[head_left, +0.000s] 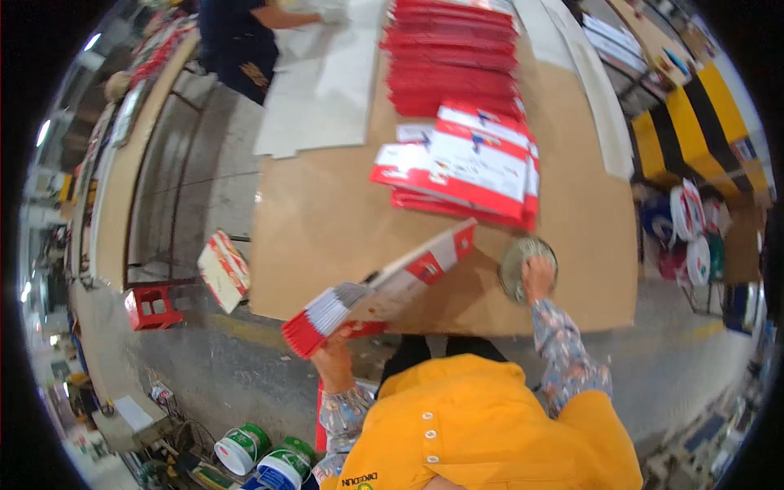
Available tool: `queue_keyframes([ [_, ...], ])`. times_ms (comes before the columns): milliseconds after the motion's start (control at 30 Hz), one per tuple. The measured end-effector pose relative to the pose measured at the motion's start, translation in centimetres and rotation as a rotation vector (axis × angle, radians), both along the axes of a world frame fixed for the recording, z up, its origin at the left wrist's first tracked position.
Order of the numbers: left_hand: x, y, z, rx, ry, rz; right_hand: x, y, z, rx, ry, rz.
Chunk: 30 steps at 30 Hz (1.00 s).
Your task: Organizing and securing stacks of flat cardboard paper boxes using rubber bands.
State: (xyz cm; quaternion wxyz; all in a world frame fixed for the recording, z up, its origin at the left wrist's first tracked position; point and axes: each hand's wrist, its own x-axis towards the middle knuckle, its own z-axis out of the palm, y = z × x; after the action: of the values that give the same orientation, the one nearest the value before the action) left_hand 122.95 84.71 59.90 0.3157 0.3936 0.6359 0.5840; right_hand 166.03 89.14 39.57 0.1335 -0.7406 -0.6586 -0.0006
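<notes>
My left hand [333, 359] is wrapped round the lower end of a fanned bundle of red-and-white printed folders [392, 290], held tilted over the table's near edge. To its right, my right hand [537, 276] is on a round grey-green dish [514, 268], its fingers drawn together and pointing into it. What those fingers hold, if anything, is hidden. Beyond both hands lies a loose pile of similar folders [478, 163], slightly blurred. Behind it, a long row of red folders [453, 65] runs to the far end.
The brown table [310, 220] carries white sheets [327, 98] at the far left. Another person's gloved hand [333, 15] rests there. A red stool [153, 308] and paint-style buckets [243, 447] stand on the floor at left. A yellow-black striped box [698, 122] is at right.
</notes>
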Motion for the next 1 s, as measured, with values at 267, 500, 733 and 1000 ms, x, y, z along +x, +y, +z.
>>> queue_keyframes([
  [267, 0.8, -0.2, 2.1, 0.042, -0.419, 0.003, 1.7, -0.4, 1.8, -0.016, 0.45, -0.189],
  [500, 0.7, 0.0, 2.4, -0.012, -0.265, 0.013, 0.9, 2.9, 9.9, -0.101, 1.337, -0.409],
  [733, -0.1, -0.1, -0.6, 0.0, -0.272, 0.009, -3.6, 5.8, 20.0, -0.122, 1.84, -0.158],
  [1000, -0.5, -0.5, 1.1, 0.019, -0.4, -0.09, -16.5, 9.8, 28.6, -0.569, 1.827, 0.267],
])
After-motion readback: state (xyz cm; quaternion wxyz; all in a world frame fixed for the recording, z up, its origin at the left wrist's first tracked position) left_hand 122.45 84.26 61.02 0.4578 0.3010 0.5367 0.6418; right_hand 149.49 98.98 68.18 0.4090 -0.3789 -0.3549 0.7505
